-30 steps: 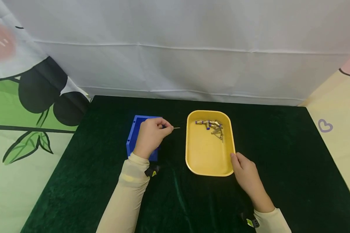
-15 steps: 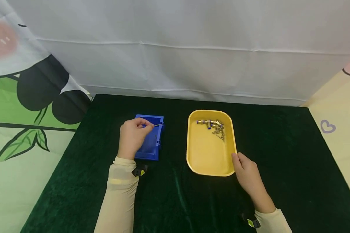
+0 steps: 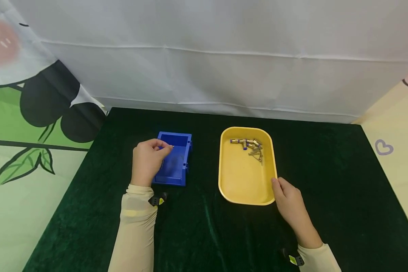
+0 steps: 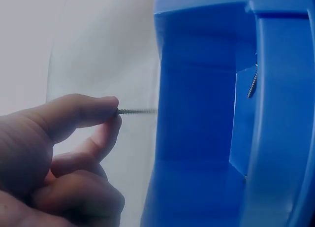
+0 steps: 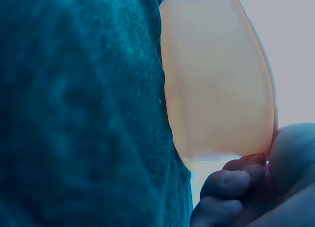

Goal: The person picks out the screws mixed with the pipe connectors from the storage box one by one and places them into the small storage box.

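My left hand (image 3: 147, 160) is over the left side of a blue plastic box (image 3: 171, 170). Between its thumb and a finger it pinches a thin screw (image 4: 135, 111), whose threaded end points toward the box. Inside the box lies another screw (image 4: 252, 84), seen in the left wrist view. The right hand (image 3: 290, 206) grips the yellow tray (image 3: 244, 185) at its lower right edge, with the thumb over the rim and the fingers on the outer wall. In the tray are several brass fittings (image 3: 244, 143) with blue ends and a small pile of screws (image 3: 257, 154).
Dark green cloth (image 3: 204, 226) covers the table, with a strip of it between the box and the tray. A white curtain (image 3: 204, 75) hangs behind the table's back edge. Printed cloth panels stand on both sides.
From the gap between box and tray, my left hand has moved left with the screw, uncovering more of the blue box. My right hand keeps its grip on the tray.
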Motion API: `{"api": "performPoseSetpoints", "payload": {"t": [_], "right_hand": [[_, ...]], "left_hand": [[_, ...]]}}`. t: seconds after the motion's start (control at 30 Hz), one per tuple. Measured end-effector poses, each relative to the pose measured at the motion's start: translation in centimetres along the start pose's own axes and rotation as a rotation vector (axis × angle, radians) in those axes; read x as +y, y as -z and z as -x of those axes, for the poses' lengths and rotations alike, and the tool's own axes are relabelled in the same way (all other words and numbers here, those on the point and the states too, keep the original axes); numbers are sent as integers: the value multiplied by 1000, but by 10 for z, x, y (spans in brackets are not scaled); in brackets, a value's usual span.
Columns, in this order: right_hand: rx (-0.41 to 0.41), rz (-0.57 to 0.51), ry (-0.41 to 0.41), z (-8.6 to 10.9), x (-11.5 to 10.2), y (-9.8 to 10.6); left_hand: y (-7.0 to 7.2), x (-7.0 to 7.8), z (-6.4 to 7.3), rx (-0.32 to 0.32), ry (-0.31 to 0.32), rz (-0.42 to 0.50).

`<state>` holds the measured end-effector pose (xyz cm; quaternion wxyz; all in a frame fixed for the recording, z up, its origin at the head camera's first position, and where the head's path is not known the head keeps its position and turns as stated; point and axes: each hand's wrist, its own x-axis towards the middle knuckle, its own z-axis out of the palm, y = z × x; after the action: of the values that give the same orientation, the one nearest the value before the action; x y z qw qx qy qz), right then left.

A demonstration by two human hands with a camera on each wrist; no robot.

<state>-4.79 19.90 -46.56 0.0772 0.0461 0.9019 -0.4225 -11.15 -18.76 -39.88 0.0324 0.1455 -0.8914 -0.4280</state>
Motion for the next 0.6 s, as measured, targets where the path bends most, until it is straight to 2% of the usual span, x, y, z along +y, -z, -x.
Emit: {"api": "performPoseSetpoints", "payload": {"t": [0.33,0.47,0.6], "right_hand": [[-5,-8,7,0,-1,2],[-6,-6,1,0,-1,2],[-9,-7,5,0,-1,2]], "left_hand": [[-4,3,-2,-17,7,-7],[-9,11,-1,-38,-19,-7],[-18,23,3,-66,-76,-7]]}}
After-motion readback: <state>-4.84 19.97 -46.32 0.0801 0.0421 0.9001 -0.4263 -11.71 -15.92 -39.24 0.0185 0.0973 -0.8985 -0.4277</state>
